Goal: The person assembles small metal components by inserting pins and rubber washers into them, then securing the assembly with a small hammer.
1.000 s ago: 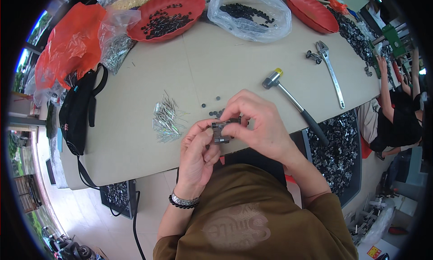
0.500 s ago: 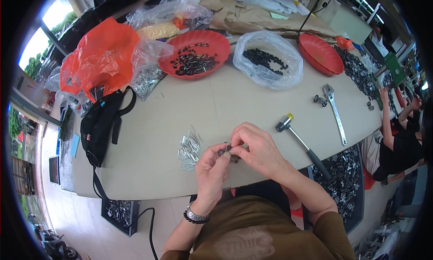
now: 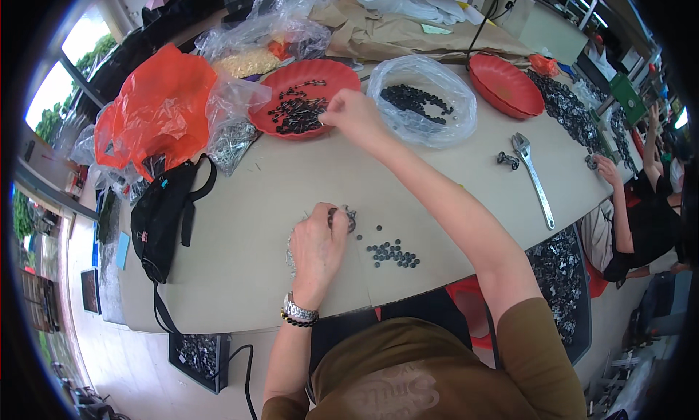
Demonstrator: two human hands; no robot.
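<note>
My left hand [image 3: 317,246] is closed round a small dark metal part [image 3: 343,218] with a rounded outline, just above the table. Under and beside that hand, a pile of thin silver pins [image 3: 290,256] is mostly hidden. Small black round pieces [image 3: 393,255] lie scattered to its right. My right hand [image 3: 355,118] reaches across to the right rim of a red scalloped plate [image 3: 263,121], its fingertips pinched over the pins with black ends [image 3: 295,112] in it. Whatever those fingertips hold is too small to make out.
Behind stand a clear bag of black pieces [image 3: 426,132] and another red plate [image 3: 502,92]. An adjustable wrench [image 3: 534,179] lies right, beside a small metal part [image 3: 507,160]. A black pouch [image 3: 166,216] and red bag [image 3: 156,103] sit left. Another person's hand [image 3: 606,171] works at far right.
My right hand has left the metal part and stretched forward to the red plate, its arm now covering the hammer. My left hand has shifted slightly left, keeping the part; the black pieces are uncovered.
</note>
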